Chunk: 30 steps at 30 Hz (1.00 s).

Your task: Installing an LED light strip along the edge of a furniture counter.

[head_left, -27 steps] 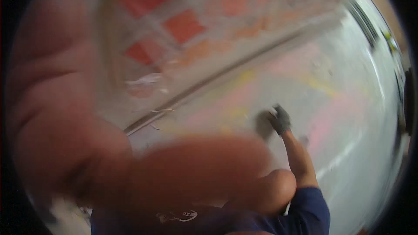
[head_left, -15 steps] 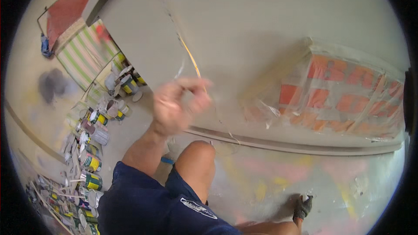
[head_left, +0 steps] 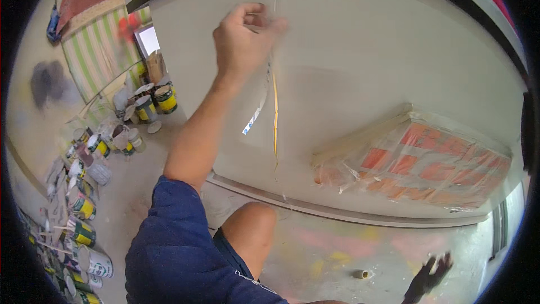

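My left hand [head_left: 247,36] is raised high against a large grey panel [head_left: 360,39], its fingers bent into a pinch and partly smeared by motion. From it hangs a thin pale strip of tape [head_left: 257,117] with blue marks near its lower end; the exact grip is blurred. Just right of the strip, a narrow yellow line [head_left: 275,101] runs down the panel. My right hand [head_left: 430,277], in a dark glove, is low at the right over the floor with its fingers spread and nothing visible in it. Left of it lies a small tan tube-like piece [head_left: 361,275].
Several paint cans [head_left: 84,205] crowd the floor at the left. An area with orange markings under clear plastic sheeting [head_left: 433,163] juts out at the right of the panel. A ledge [head_left: 337,214] runs along the panel's bottom. A striped cloth [head_left: 101,53] hangs at the far left.
My left hand has moved up along the panel. My gloved right hand, earlier closed around something pale, has shifted right and opened; a small tan piece now shows on the floor. The view has tilted.
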### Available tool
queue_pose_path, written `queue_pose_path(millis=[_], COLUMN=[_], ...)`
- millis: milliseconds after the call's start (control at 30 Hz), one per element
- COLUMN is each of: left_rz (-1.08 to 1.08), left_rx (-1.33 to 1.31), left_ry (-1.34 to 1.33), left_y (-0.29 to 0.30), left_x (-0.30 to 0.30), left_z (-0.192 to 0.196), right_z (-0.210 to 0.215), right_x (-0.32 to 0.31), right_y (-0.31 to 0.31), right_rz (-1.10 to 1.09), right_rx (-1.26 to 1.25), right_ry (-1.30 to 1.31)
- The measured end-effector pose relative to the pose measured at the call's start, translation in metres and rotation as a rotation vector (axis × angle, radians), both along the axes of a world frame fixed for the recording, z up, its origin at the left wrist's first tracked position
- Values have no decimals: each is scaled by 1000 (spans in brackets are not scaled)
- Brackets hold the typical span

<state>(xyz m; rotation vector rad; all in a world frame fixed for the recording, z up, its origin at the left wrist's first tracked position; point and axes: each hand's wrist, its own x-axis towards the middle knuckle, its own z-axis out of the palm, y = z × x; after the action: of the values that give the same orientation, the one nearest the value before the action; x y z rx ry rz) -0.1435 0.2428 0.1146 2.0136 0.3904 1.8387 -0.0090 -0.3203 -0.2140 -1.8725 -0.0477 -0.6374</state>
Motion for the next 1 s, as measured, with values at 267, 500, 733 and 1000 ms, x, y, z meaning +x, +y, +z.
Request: queue_pose_path(millis=[267,500,733,1000], left_rz=[-3,-201,-665,-778], left_rx=[-30,231,346,-263], left_ry=[10,401,815,175], left_y=[-19,-78,-118,-30], left_x=[2,7,-10,-50], left_z=[-41,-147,-210,-113], right_z=[253,290,234,121], right_x=[-28,-65,-45,-35], right_y=[264,408,374,241], right_rz=[765,991,888,958], right_rx=[-433,-252,-302,-1073], right_ry=[-587,-443,-448,-346])
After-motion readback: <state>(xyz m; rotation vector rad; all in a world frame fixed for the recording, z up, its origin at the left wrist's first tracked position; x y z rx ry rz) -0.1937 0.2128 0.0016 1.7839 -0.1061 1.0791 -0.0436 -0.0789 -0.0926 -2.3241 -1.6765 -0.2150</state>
